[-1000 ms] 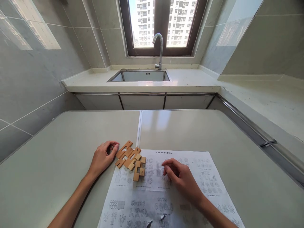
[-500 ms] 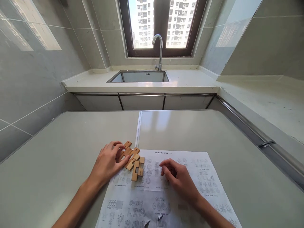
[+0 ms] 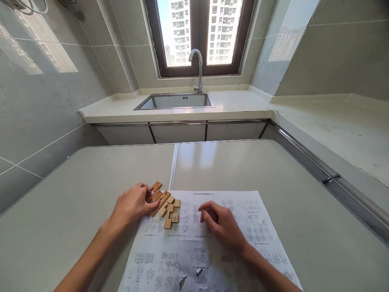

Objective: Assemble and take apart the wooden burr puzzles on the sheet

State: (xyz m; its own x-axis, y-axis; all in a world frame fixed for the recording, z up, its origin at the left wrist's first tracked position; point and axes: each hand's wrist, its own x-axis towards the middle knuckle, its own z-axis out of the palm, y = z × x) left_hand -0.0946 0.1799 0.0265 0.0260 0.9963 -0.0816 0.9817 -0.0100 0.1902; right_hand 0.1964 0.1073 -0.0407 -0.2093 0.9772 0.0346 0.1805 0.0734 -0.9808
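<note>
At the sheet's upper left, my left hand (image 3: 130, 202) is closed on flat, notched wooden puzzle pieces. Its thumb presses a piece marked 2 (image 3: 165, 194), and its fingertips are partly hidden behind the wood. Another notched piece (image 3: 157, 185) lies just beyond. Beside these, a lighter interlocked group of wooden pieces (image 3: 169, 217) rests on the printed sheet (image 3: 194, 243), touching or nearly touching them. My right hand (image 3: 223, 225) hovers or rests over the sheet's middle, fingers loosely curled and the thumb apart from the index finger; I see nothing in it.
The sheet carries rows of small diagrams and has two small torn spots (image 3: 182, 282) near its bottom. It lies on a pale table (image 3: 75, 194) with a seam. Beyond stand a counter (image 3: 237, 103), a sink (image 3: 174, 108) and a faucet (image 3: 199, 71) below a window.
The left hand has tilted and shifted the notched pieces slightly, its thumb now on the piece marked 2. The right hand keeps its curled pose. The whole view has shifted a little.
</note>
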